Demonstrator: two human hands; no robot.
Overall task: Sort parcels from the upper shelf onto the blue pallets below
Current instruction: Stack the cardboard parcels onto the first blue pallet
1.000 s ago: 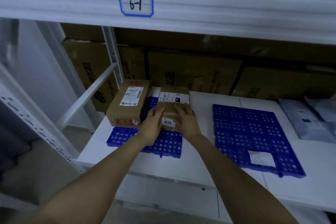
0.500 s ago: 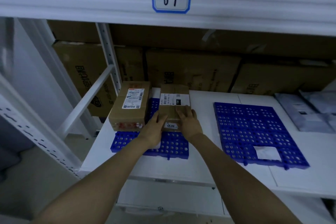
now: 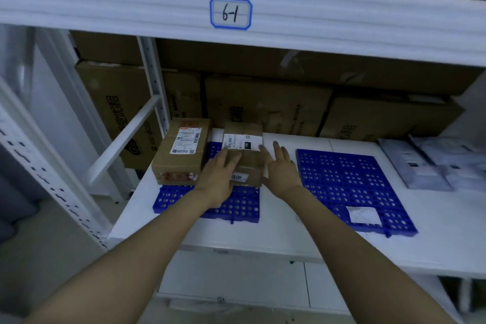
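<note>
small cardboard parcel [image 3: 246, 160] on left blue pallet [image 3: 236, 205], beside larger parcel [image 3: 181, 152] | left hand [image 3: 219, 179] flat on top, fingers together | right hand [image 3: 280, 168] just beside, fingers spread, not gripping

Matt brown cardboard parcel [image 3: 244, 163] with paper label on perforated blue plastic pallet [image 3: 236, 208].

The right hand [image 3: 282, 169] has let go of the small brown cardboard box with a white label [image 3: 246, 159]. It now sits beside the box with its fingers spread open. The left hand [image 3: 219, 179] has slid up on top of the box and lies flat there. The box now rests on the small blue plastic pallet with holes [image 3: 236, 205].
</note>
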